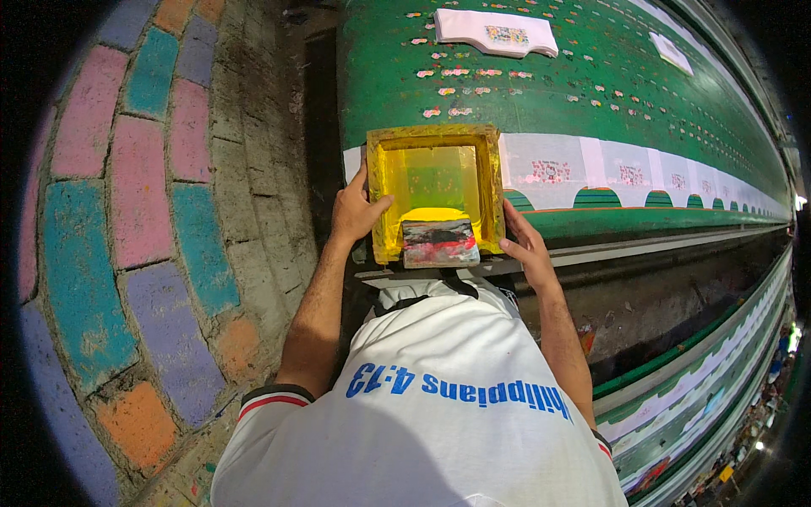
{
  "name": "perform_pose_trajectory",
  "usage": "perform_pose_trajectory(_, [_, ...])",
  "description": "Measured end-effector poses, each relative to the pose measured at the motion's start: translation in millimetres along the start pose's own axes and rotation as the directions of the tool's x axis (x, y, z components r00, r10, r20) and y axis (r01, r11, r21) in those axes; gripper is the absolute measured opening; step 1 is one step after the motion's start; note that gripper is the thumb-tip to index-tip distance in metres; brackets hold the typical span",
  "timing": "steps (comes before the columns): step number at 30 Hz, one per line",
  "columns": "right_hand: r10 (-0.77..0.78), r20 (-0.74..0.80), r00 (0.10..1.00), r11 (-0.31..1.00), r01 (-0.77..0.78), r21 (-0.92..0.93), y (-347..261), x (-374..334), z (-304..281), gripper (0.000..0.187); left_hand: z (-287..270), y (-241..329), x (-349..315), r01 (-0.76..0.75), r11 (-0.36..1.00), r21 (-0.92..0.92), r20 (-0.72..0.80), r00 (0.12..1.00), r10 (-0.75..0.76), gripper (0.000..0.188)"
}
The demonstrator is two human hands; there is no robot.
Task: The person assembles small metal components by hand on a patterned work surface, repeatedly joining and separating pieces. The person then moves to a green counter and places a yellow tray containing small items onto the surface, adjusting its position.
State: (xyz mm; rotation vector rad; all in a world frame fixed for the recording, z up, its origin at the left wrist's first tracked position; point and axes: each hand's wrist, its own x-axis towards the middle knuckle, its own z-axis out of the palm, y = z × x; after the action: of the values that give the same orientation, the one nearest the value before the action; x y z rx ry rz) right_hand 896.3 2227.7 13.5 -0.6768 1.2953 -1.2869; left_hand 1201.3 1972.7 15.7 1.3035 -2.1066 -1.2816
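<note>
A wooden screen-printing frame (378, 177), smeared with yellow, lies at the near left end of a green table. Through its mesh, green shows, tinted yellow. Yellow ink (435, 215) pools along the near part of the mesh. Just behind it, a paint-stained squeegee block (439, 247) leans on the near rail. My left hand (355, 207) grips the left rail, its thumb over the edge. On the opposite side my right hand (527, 249) closes on the right rail near its lower corner. White cloth beneath the frame shows at both sides.
White cloth pieces (557, 152) with small printed patterns run along the green table (541, 101) to the right. Stacked white pieces (498, 34) lie farther back. A second long table (693, 397) stands at the lower right. Painted brickwork (152, 194) borders the left.
</note>
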Motion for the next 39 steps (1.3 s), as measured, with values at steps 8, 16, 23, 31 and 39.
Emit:
perform_pose_trajectory(8, [-0.014,0.022,1.000,1.000,0.014,-0.026,-1.7,-0.4,0.8,0.092,2.4,-21.4,1.2,-0.011,0.985,-0.172,-0.014,1.000,0.008,0.096])
perform_pose_trajectory(16, [-0.082,-0.062,0.995,0.997,0.082,-0.004,7.3,0.8,1.9,0.085,4.4,-23.8,2.1,-0.025,0.997,-0.067,-0.029,0.999,0.023,0.092])
perform_pose_trajectory(23, [-0.488,0.181,0.854,0.520,0.452,-0.725,-35.7,-11.6,56.3,0.071,0.9,-9.4,-0.3,-0.004,0.994,0.112,-0.023,1.000,0.006,0.100])
perform_pose_trajectory(31, [-0.251,0.472,0.845,0.164,0.518,-0.840,-55.5,8.4,104.0,0.063,-0.3,-5.9,-2.4,0.004,0.986,0.167,-0.014,1.000,-0.002,0.098])
perform_pose_trajectory(39, [-0.207,0.384,0.900,0.134,0.415,-0.900,-71.1,33.8,107.8,0.049,-1.4,3.9,-10.1,0.061,0.980,0.192,0.002,0.998,-0.062,0.074])
